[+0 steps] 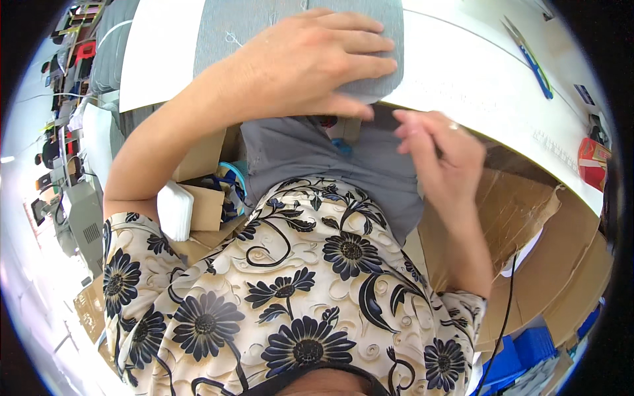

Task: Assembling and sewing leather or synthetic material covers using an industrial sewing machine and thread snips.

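Note:
A grey fabric panel with rounded corners lies on the white table, close to its near edge. Across it my left hand rests palm down, fingers stretched to the right and thumb apart. A small tangle of pale thread sits on the fabric left of that hand. My right hand is raised beside the table edge, right of the fabric and off it. Its fingers are curled in with the tips close together, slightly blurred; whatever they may pinch is too small to make out.
Scissors with blue-green handles lie at the table's far right, and a red packet near the right edge. Grey pieces are stacked at far left. Below stand a cardboard box, a white stack and a hanging black cable.

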The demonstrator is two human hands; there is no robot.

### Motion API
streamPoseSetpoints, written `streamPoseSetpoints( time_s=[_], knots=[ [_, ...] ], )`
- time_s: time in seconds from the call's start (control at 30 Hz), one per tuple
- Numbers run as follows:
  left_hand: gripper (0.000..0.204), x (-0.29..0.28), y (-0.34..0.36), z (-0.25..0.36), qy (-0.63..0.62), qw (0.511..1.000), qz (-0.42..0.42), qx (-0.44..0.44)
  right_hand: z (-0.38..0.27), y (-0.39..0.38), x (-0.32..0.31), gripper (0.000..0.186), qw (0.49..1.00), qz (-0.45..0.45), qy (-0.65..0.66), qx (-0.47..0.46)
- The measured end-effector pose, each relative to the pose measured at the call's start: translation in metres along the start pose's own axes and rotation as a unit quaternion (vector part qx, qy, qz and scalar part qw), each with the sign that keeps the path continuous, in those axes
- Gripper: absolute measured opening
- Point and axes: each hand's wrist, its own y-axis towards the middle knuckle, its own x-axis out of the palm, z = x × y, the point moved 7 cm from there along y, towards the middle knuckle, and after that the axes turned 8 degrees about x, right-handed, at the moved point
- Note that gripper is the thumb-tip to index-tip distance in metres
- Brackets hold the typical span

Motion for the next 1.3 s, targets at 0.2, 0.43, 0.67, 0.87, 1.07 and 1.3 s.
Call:
streamPoseSetpoints(
  time_s=[0.2,0.43,0.67,0.87,1.07,1.3],
  knots=[
    [0.031,-0.002,-0.005,-0.028,-0.079,0.989,0.085,-0.086,-0.022,-0.007,0.024,0.016,0.949,0.14,-0.132,-0.25],
    [0.04,-0.004,-0.001,-0.012,-0.028,0.991,0.113,-0.066,-0.021,0.018,0.021,0.026,0.899,0.123,-0.291,-0.302],
    [0.052,0.002,-0.004,-0.003,0.03,0.993,0.102,-0.049,-0.021,0.028,0.012,0.027,0.897,0.122,-0.271,-0.328],
    [0.054,0.003,-0.006,-0.01,-0.039,0.984,0.144,-0.097,-0.027,0.035,0.005,0.023,0.898,0.114,-0.277,-0.321],
    [0.047,0.0,-0.004,-0.008,0.001,0.989,0.132,-0.069,-0.032,0.04,0.006,0.022,0.893,0.064,-0.301,-0.327],
    [0.034,-0.003,-0.013,-0.018,-0.033,0.993,0.093,-0.06,-0.019,0.04,0.008,0.025,0.887,0.046,-0.316,-0.334]
  ],
)
